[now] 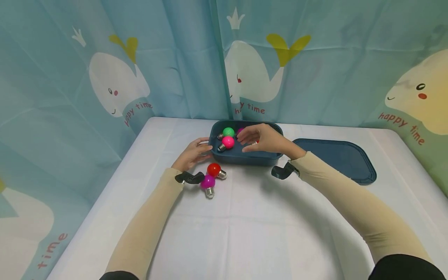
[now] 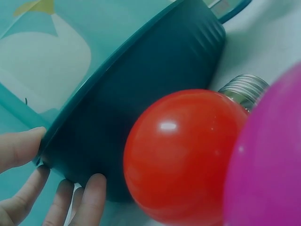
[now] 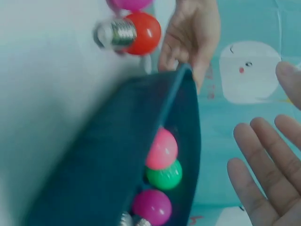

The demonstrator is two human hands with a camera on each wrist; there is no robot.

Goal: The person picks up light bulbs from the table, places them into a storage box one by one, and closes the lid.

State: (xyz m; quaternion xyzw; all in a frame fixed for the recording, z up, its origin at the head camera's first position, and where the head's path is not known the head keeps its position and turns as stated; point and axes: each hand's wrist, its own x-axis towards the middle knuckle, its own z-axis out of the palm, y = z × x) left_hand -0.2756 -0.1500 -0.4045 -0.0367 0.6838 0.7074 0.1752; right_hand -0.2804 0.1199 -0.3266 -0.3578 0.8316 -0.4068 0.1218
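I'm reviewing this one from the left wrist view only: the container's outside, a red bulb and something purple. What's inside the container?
Observer: In the head view, a green bulb and a pink bulb lie together inside the container.
Operator: And the right hand?
Observer: The right wrist view shows its fingers extended, with nothing in its grip.
Operator: What is the purple thing?
Observer: A bulb; the head view shows its metal screw base, pointing toward the wearer.

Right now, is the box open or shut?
Open: bulbs show inside the box, and the lid lies apart on the table.
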